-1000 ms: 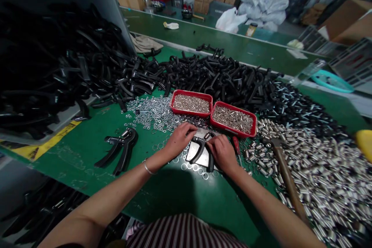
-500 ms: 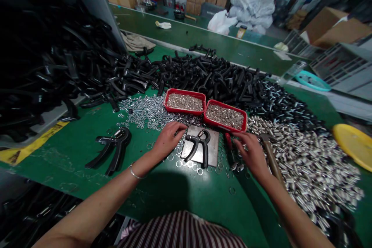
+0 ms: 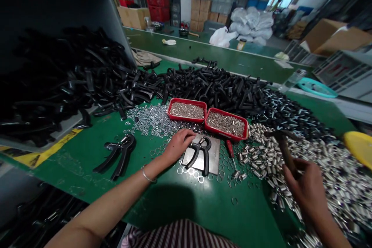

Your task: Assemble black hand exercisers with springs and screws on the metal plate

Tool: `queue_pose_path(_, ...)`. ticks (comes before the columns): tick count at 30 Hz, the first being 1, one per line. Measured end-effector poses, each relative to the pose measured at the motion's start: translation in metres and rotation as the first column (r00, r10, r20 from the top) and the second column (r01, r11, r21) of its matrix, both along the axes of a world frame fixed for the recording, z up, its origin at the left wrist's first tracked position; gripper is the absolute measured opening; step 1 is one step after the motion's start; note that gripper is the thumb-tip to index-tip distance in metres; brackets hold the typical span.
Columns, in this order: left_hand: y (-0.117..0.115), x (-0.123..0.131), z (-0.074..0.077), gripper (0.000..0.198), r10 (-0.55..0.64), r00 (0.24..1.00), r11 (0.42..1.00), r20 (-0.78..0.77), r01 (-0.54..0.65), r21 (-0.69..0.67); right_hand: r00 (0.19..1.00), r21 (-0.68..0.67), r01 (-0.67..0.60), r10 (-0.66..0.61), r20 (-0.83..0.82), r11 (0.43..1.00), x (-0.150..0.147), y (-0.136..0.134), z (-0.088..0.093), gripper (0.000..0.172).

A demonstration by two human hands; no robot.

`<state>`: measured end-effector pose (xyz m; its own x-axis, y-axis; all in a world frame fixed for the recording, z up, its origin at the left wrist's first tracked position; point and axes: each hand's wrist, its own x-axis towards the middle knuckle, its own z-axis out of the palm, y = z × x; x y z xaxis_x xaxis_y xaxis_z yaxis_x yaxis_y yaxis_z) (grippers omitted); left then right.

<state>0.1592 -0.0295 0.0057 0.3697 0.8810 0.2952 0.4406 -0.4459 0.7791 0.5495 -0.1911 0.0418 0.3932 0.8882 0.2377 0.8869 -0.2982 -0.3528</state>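
A black hand grip strengthener [image 3: 205, 159] with a coil spring lies on a square metal plate [image 3: 214, 164]. My left hand [image 3: 178, 146] is at the plate's upper left, its fingers pinched together beside the strengthener's spring end. Whatever sits between those fingertips is too small to make out. On the right, my right hand [image 3: 309, 186] is wrapped around the wooden handle of a hammer [image 3: 286, 151], held over the pile of metal sleeves [image 3: 267, 155]. A red-handled screwdriver [image 3: 229, 149] rests right of the plate. Another hand grip strengthener [image 3: 119, 155] lies to the left.
Two red trays [image 3: 207, 118] of small metal pins stand behind the plate. Loose washers [image 3: 151, 120] spread to their left. Black handles [image 3: 215, 81] are heaped behind, spilling from a grey bin [image 3: 120, 27]. A yellow dish [image 3: 359, 147] is at far right.
My right hand has moved right from beside the screwdriver and picked up the hammer. My left hand has come closer to the strengthener's spring end. The camera view has tilted up.
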Motion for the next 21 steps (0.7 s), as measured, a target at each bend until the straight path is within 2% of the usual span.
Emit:
queue_pose_path(1, -0.001, -0.004, 0.0, 0.009, 0.014, 1.0, 1.0, 0.0, -0.014, -0.008, 0.988, -0.039, -0.009, 0.003, -0.152, 0.999, -0.013, -0.001, 0.009, 0.052)
queue_pose_path(3, -0.002, -0.008, 0.001, 0.009, 0.033, 0.999, 0.999, 0.006, -0.033, -0.031, 0.892, -0.209, -0.192, 0.081, -0.445, 0.959, -0.046, -0.002, 0.023, 0.047)
queue_pose_path(4, -0.003, -0.008, 0.002, 0.009, 0.033, 0.999, 0.999, 0.007, -0.033, -0.039, 0.844, -0.248, -0.29, 0.125, -0.521, 0.924, -0.064, -0.003, 0.028, 0.043)
queue_pose_path(5, -0.004, -0.007, 0.004, 0.009, 0.025, 1.0, 0.999, 0.003, -0.024, -0.043, 0.808, -0.264, -0.38, 0.18, -0.561, 0.887, -0.082, -0.002, 0.031, 0.039)
queue_pose_path(7, -0.006, -0.003, 0.006, 0.009, -0.003, 1.0, 0.999, -0.013, 0.002, -0.036, 0.776, -0.23, -0.48, 0.287, -0.561, 0.847, -0.115, 0.002, 0.032, 0.035)
queue_pose_path(10, -0.006, 0.0, 0.008, 0.01, -0.025, 0.999, 1.0, -0.036, 0.024, -0.011, 0.769, -0.151, -0.509, 0.369, -0.522, 0.847, -0.147, 0.017, 0.024, 0.034)
queue_pose_path(11, -0.005, -0.001, 0.008, 0.01, -0.024, 0.999, 1.0, -0.039, 0.024, -0.006, 0.769, -0.149, -0.516, 0.379, -0.515, 0.844, -0.153, 0.024, 0.02, 0.035)
queue_pose_path(13, -0.004, -0.004, 0.008, 0.011, -0.011, 0.999, 1.0, -0.043, 0.01, -0.004, 0.735, -0.202, -0.574, 0.39, -0.554, 0.794, -0.158, 0.037, 0.012, 0.038)
queue_pose_path(15, -0.003, -0.008, 0.007, 0.012, 0.003, 0.999, 1.0, -0.048, -0.004, -0.012, 0.657, -0.255, -0.641, 0.347, -0.669, 0.724, -0.159, 0.045, 0.008, 0.043)
queue_pose_path(16, -0.002, -0.01, 0.007, 0.012, 0.007, 0.999, 1.0, -0.05, -0.008, -0.018, 0.616, -0.25, -0.655, 0.313, -0.723, 0.713, -0.158, 0.047, 0.008, 0.045)
queue_pose_path(18, 0.0, -0.009, 0.006, 0.011, 0.005, 0.999, 0.999, -0.053, -0.007, -0.032, 0.587, -0.193, -0.616, 0.282, -0.758, 0.764, -0.157, 0.049, 0.008, 0.047)
queue_pose_path(19, 0.002, -0.006, 0.005, 0.011, -0.003, 0.998, 0.999, -0.056, 0.001, -0.037, 0.609, -0.163, -0.58, 0.292, -0.737, 0.798, -0.157, 0.049, 0.009, 0.046)
queue_pose_path(21, 0.007, 0.002, 0.003, 0.01, -0.033, 0.997, 0.999, -0.069, 0.03, -0.04, 0.648, -0.156, -0.551, 0.303, -0.699, 0.82, -0.154, 0.051, 0.009, 0.045)
